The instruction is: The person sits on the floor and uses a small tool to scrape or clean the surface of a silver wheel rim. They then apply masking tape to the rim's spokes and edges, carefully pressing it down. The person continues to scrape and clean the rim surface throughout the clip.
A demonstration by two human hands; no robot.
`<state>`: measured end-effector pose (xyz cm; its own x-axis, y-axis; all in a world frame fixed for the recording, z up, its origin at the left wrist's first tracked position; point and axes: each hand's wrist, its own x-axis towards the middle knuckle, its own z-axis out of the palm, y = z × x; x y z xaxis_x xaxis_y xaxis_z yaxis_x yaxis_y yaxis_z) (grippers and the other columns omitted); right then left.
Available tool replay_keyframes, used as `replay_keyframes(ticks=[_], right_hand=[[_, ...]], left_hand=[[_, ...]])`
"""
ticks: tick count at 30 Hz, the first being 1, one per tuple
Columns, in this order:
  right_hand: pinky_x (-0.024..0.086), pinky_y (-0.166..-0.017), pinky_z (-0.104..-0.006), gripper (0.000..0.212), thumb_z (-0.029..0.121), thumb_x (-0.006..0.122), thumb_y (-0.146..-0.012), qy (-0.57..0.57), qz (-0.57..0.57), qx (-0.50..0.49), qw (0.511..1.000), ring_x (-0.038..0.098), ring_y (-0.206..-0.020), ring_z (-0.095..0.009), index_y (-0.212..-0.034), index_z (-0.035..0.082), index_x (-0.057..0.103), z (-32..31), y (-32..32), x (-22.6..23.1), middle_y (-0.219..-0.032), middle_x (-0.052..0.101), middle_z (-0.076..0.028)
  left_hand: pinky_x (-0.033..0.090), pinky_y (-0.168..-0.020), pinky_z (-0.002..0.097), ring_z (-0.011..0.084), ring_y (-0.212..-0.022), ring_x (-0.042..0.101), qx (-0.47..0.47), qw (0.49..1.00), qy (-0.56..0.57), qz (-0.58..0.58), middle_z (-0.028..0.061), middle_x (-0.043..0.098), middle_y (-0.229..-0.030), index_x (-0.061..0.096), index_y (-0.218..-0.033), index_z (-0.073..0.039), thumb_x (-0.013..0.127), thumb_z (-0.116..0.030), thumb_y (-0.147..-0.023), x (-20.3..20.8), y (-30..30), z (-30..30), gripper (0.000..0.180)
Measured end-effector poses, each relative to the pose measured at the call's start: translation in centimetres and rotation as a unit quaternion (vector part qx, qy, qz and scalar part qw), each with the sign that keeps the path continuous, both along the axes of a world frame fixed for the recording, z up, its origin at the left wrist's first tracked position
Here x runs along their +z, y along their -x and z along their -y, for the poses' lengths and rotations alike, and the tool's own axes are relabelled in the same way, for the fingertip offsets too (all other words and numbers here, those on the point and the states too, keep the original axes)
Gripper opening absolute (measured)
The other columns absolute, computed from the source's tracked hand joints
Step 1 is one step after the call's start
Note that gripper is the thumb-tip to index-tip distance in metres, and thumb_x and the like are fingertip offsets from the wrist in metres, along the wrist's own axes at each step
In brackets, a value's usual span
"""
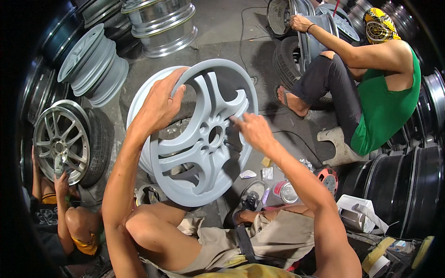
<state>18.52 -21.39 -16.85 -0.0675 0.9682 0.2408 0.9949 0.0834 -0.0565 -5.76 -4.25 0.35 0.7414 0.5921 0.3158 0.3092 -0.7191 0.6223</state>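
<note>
Nearest, beige shorts [278,236] and bare knees show that the wearer sits low. Just beyond the knees, a matte grey wheel [218,111] stands tilted, spokes toward the wearer. The left hand [160,104] grips its upper-left edge, probably to steady it and leave the other hand free. The right hand [255,132], blurred, is at the spokes near the hub; whether it touches or holds anything, I cannot tell. A can [285,191] sits on the floor, seemingly within easy reach. Farther off, a co-worker in green [389,109] handles another wheel [320,30].
</note>
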Motion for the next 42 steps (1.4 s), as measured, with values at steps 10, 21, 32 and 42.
replay_keyframes(ticks=[10,21,32,42], right_hand=[[0.055,-0.071,-0.0469,0.039,0.010,0.061,-0.088,0.033,-0.042,-0.025,0.998,0.070,-0.085,-0.035,-0.125,0.015,0.073,-0.7,0.6,-0.3,-0.091,0.068,-0.017],[0.056,-0.071,-0.0473,0.027,0.018,0.062,-0.094,0.015,-0.057,-0.114,0.992,0.071,-0.083,-0.034,-0.118,0.012,0.073,-1.5,-1.8,-0.6,-0.091,0.068,-0.016],[0.055,-0.067,-0.0569,0.020,0.020,0.055,-0.099,-0.009,-0.119,-0.166,0.979,0.071,-0.080,-0.044,-0.111,0.009,0.067,-2.6,-1.4,-2.4,-0.089,0.067,-0.023],[0.055,-0.066,-0.0556,0.022,0.021,0.056,-0.100,-0.035,-0.112,-0.150,0.982,0.069,-0.076,-0.046,-0.112,0.007,0.067,-1.9,-1.6,-1.6,-0.086,0.066,-0.024]], left_hand=[[0.043,-0.108,0.0417,0.0381,-0.123,0.062,0.006,0.998,0.062,-0.023,0.0244,0.064,-0.133,0.054,-0.140,0.002,0.055,-0.007,-0.099,0.8,0.1,0.5,0.042],[0.049,-0.096,0.0458,0.0433,-0.111,0.065,-0.006,1.000,0.013,0.007,0.0265,0.068,-0.120,0.055,-0.138,0.000,0.054,-0.006,-0.099,0.2,0.1,0.3,0.039],[0.050,-0.096,0.0419,0.0402,-0.113,0.066,-0.014,0.998,-0.069,0.005,0.0262,0.067,-0.123,0.054,-0.139,0.002,0.053,-0.006,-0.099,-0.4,0.6,-0.4,0.041],[0.046,-0.104,0.0441,0.0439,-0.122,0.061,0.008,1.000,0.007,-0.012,0.0273,0.065,-0.130,0.054,-0.139,0.002,0.055,-0.006,-0.099,0.7,0.3,0.3,0.041]])
